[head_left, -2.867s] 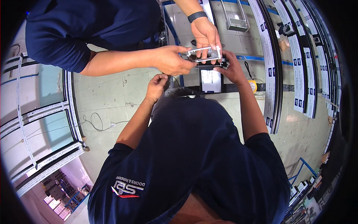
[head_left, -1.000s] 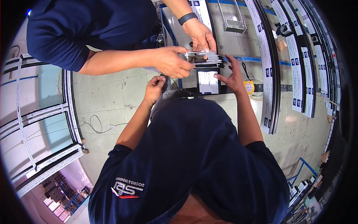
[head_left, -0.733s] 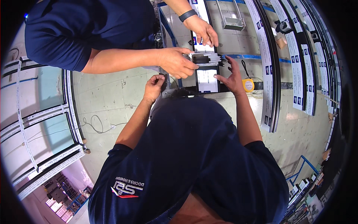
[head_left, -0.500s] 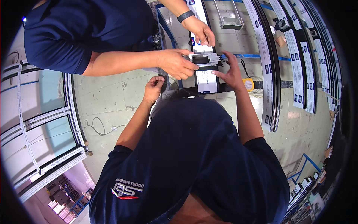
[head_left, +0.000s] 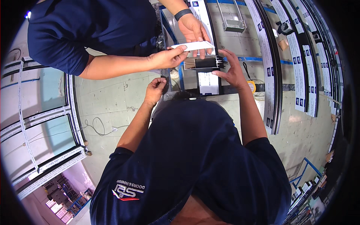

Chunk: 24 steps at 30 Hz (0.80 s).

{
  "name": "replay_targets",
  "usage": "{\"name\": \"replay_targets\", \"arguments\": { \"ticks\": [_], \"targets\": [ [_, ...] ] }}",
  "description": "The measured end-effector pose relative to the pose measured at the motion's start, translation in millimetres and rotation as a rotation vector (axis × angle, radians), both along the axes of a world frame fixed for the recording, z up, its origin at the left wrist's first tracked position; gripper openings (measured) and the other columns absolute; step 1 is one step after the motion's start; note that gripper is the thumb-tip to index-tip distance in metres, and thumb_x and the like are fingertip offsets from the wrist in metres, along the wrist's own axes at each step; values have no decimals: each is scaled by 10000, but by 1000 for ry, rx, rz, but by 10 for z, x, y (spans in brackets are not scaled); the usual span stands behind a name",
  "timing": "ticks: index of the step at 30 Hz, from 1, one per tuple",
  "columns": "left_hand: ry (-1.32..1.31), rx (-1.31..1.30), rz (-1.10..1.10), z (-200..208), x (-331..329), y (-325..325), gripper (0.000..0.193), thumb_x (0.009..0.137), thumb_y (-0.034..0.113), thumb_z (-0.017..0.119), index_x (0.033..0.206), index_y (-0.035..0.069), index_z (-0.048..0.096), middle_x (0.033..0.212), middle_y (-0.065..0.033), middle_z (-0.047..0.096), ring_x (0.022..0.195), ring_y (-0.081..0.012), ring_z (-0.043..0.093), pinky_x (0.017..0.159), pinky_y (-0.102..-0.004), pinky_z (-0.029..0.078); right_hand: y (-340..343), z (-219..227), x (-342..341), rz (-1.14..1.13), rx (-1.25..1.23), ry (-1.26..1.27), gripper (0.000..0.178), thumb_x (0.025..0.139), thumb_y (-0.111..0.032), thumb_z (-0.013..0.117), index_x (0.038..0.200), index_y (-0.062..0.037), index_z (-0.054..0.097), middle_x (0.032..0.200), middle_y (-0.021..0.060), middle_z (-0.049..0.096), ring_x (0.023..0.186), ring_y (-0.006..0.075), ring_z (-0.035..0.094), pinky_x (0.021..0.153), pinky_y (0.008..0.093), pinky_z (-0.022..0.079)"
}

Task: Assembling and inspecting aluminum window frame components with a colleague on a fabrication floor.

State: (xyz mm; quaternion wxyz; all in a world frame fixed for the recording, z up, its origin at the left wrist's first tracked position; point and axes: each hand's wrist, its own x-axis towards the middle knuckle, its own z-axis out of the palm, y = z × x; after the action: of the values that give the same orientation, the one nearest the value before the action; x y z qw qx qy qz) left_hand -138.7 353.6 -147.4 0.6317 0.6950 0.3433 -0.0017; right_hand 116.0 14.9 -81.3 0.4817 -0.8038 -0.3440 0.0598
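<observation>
My right hand (head_left: 233, 72) has thumb and fingers spread around the right end of a short dark profile piece (head_left: 205, 63) with pale thin walls. Whether it touches that piece is unclear. The piece lies crosswise over a long black profile faced with white film (head_left: 208, 83). My left hand (head_left: 156, 90) is closed at the dark edge of the work stand (head_left: 167, 89), fingertips together; anything between them is hidden. Opposite me, a co-worker's hand (head_left: 168, 58) grips a white strip (head_left: 195, 46) just above the short piece, and their other hand (head_left: 193, 29) is behind that strip.
A yellow tape measure (head_left: 251, 86) with a black strap lies beyond my right forearm. Long film-covered profiles (head_left: 270, 75) stand in rows at the right. A metal bracket-like frame (head_left: 234, 25) is at the back. Large white-edged frames (head_left: 71, 108) and a loose cable (head_left: 99, 129) are at left.
The co-worker's near hand has moved back from the short profile piece and now holds the white strip up. Their other hand has come nearer the strip. My hands have hardly moved.
</observation>
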Motion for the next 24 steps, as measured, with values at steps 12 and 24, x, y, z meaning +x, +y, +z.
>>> {"name": "replay_targets", "arguments": {
  "ticks": [12,24],
  "targets": [
    [21,3,12,-6,-51,21,263,1077,255,750,1263,69,754,981,60,700,831,-70,568,746,-257,484,76,56,-54,22,64,-5,945,740,-351,1010,1559,-131,593,1566,165,581,1469,367,539,1250,479,408],
    [18,-6,-4,-5,-24,-14,264,1086,244,731,1276,61,743,985,54,696,847,-73,577,754,-256,481,24,-301,20,40,-35,-33,935,732,-297,1010,1551,-151,583,1524,177,587,1434,406,548,1224,492,439]
  ]
}}
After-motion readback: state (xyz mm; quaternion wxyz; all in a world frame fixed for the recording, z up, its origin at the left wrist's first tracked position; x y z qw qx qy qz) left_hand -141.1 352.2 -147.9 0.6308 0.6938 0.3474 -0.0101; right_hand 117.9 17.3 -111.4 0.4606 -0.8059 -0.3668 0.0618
